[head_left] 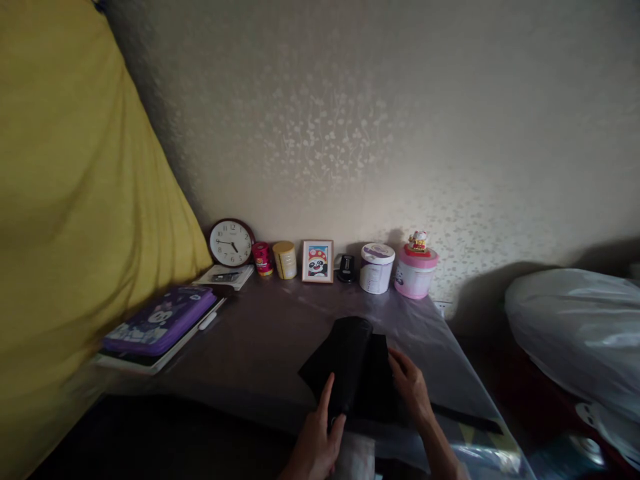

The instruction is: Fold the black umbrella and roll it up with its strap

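Note:
A black fabric bundle, loosely folded with a pointed flap out to the left, lies at the front of the table. Its exact kind is hard to make out in the dim light. At its near end my left hand grips it, with the index finger stretched along the fabric and the thumb on the other side. My right hand pinches the right-hand flap by its edge; the fingertips are partly hidden behind the cloth. A long black strip lies to the right of my right wrist.
Along the wall stand a clock, a pink can, a yellow-lidded can, a panda picture frame and two tubs, one a white tub. A purple case lies left, beside a yellow curtain. A white plastic bag is right.

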Demonstrator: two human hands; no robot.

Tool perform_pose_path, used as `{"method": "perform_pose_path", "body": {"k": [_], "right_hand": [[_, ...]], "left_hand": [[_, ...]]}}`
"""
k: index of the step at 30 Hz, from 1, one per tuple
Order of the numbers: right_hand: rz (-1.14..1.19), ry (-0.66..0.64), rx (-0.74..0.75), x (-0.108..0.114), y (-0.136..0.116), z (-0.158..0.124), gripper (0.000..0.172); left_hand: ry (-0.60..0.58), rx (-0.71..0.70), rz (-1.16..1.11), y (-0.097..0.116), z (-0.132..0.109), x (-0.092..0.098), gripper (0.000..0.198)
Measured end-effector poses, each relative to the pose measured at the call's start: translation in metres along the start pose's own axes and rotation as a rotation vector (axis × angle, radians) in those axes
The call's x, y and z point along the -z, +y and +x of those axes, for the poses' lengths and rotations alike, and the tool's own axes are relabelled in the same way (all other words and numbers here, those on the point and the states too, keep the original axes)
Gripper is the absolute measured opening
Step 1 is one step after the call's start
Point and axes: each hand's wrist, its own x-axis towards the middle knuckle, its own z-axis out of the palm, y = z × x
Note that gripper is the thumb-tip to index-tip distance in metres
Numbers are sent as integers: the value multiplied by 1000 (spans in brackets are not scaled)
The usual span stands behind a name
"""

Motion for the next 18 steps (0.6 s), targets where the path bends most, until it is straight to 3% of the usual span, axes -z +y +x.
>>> {"method": "perform_pose_path", "body": {"k": [5,12,18], "right_hand": [[-27,-49,-5,-4,-4,-7,54],[-50,-53,38,-16,0,-18,50],[1,-113,32,-21,-12,-19,50]], "left_hand": [[-22,-17,-25,2,-1,0,68],[-19,-53,4,-2,1,2,66],[57,-172,-25,-5,2,5,67]]}}
